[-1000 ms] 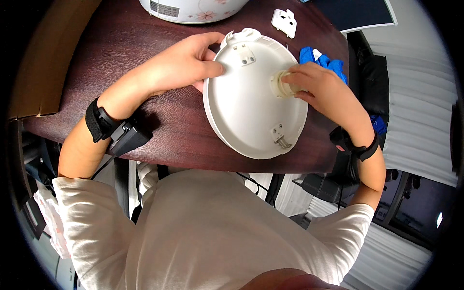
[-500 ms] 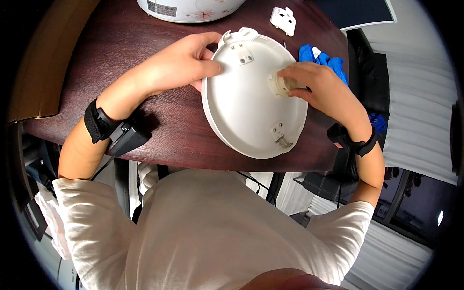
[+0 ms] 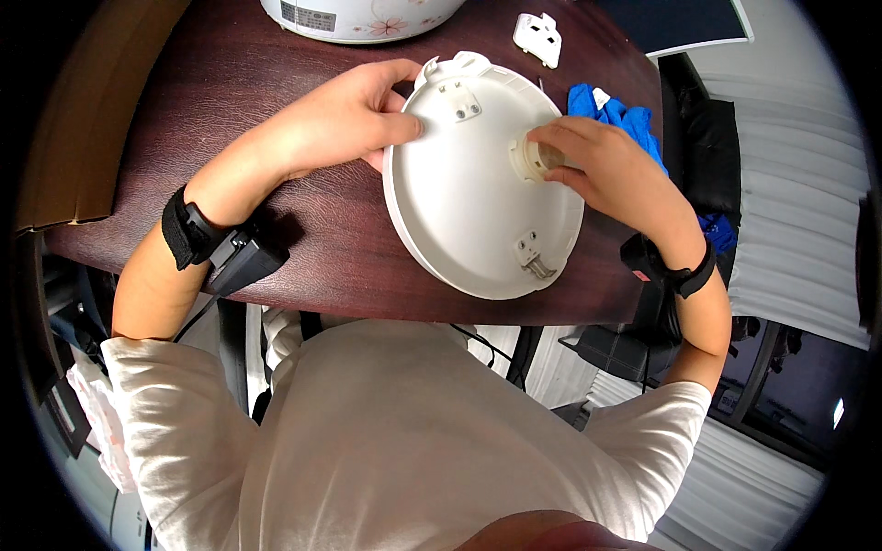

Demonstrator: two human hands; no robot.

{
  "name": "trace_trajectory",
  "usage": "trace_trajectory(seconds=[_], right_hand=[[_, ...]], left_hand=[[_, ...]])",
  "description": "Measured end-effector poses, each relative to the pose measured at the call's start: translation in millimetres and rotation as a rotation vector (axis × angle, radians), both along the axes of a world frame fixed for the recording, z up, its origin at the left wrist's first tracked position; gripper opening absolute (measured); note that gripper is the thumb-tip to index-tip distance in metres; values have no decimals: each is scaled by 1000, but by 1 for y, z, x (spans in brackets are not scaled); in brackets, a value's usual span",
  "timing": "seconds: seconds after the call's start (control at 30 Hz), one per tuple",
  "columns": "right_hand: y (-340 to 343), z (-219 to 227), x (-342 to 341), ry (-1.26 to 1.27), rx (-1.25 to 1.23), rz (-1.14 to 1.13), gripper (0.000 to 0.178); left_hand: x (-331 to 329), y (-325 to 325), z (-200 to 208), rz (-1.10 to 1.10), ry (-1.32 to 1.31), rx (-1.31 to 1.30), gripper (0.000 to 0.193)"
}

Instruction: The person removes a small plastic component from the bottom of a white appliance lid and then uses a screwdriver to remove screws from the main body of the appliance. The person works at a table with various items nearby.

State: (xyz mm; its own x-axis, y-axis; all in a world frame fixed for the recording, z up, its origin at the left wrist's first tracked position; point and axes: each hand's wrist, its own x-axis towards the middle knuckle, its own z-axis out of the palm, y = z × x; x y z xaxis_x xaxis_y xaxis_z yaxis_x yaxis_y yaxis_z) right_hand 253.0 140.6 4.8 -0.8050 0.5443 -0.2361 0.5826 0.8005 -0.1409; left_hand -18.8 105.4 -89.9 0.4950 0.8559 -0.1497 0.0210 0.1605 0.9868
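Note:
A white round plastic lid (image 3: 459, 202), which looks like a rice cooker lid, is tilted up above the table with its hollow inner side facing me. My left hand (image 3: 358, 119) grips its upper left rim, thumb on the inside and the other fingers mostly hidden behind. At the right part of the lid, my right hand (image 3: 597, 156) pinches a small translucent round cap (image 3: 530, 160) that sits against the inner surface. A screwed-on plate (image 3: 462, 103) shows near the lid's top, and a metal clip (image 3: 536, 266) near its bottom.
On the dark red-brown table (image 3: 322, 230) stands a white flowered appliance body (image 3: 367, 23) at the back. A small white plastic part (image 3: 538, 39) and a blue cloth (image 3: 625, 119) lie back right. A cardboard piece (image 3: 92, 119) borders the left side.
My right hand's fingers have turned slightly on the cap. The lid has shifted up a touch; my left hand keeps the same hold.

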Motion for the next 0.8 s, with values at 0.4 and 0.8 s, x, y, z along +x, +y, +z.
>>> trace_trajectory(seconds=[0.4,0.8], right_hand=[[-4,-3,-4,-7,-19,-141,30],[0,-4,7,50,-8,-79,43]], left_hand=[[-1,1,0,4,32,9,58],[0,-3,4,21,-18,9,49]])
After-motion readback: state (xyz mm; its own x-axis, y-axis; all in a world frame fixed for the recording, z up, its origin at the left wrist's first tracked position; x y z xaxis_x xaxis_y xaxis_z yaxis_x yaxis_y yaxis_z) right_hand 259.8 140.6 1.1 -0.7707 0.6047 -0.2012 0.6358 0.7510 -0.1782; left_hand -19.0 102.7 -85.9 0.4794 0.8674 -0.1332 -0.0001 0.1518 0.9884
